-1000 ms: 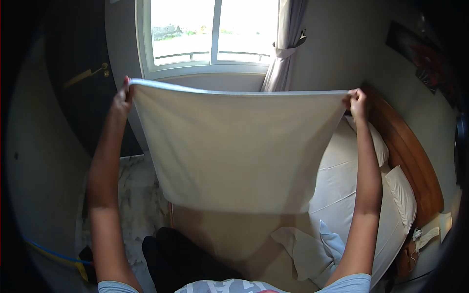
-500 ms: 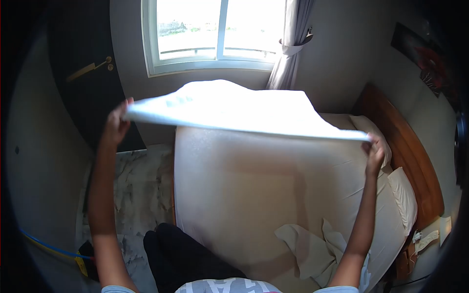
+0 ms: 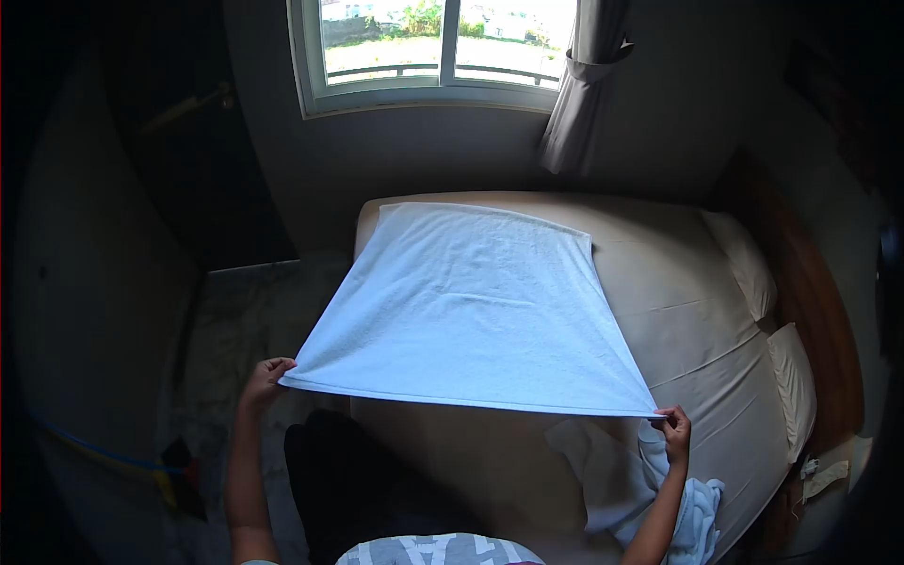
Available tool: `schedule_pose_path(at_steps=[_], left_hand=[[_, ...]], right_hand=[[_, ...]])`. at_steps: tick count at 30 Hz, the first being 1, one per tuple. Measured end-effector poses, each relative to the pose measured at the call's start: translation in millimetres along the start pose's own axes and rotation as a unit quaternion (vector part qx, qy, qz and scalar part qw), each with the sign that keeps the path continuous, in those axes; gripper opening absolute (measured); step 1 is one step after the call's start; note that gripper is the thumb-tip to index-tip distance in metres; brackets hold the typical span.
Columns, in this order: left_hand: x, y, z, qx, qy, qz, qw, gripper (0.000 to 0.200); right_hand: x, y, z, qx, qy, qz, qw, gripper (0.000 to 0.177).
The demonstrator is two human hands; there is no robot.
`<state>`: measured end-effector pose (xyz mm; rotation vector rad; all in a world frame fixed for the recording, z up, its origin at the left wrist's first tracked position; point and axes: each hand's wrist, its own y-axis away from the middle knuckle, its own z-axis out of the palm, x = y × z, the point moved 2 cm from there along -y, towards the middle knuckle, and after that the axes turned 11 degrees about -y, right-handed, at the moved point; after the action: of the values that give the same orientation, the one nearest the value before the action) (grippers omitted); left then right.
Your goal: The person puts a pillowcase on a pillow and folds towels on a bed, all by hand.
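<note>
The white cloth (image 3: 471,301) lay stretched over the bed (image 3: 697,282), running away from both hands toward 12 o'clock, its far edge down on the sheet below the window (image 3: 443,38). The near edge was held taut from 9 to 3 o'clock. The left hand (image 3: 266,377) pinched the near-left corner and the right hand (image 3: 674,428) the near-right one, neither nearer. A crumpled cloth (image 3: 607,476) lay just beside the right hand, at 8 o'clock.

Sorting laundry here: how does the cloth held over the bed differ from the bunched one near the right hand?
The held cloth is spread flat and smooth; the bunched cloth lies crumpled. The held cloth is gripped at its near corners by the left hand and right hand; the bunched cloth lies loose on the bed. Both are pale fabric.
</note>
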<state>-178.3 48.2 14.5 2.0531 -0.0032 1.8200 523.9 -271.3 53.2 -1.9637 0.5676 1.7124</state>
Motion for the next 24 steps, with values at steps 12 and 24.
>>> schedule_pose_path(at_steps=[12, 24], left_hand=[[81.3, 137.7, 2.1, 0.026, -0.133, 0.09, 0.987, 0.058], [89.6, -166.2, 36.6, 0.035, -0.098, 0.099, 0.99, 0.018]], right_hand=[[-77.3, 70.6, -76.7, 0.022, -0.009, -0.176, 0.984, 0.031], [-2.6, -212.9, 58.7, 0.117, -0.089, 0.111, 0.983, 0.01]])
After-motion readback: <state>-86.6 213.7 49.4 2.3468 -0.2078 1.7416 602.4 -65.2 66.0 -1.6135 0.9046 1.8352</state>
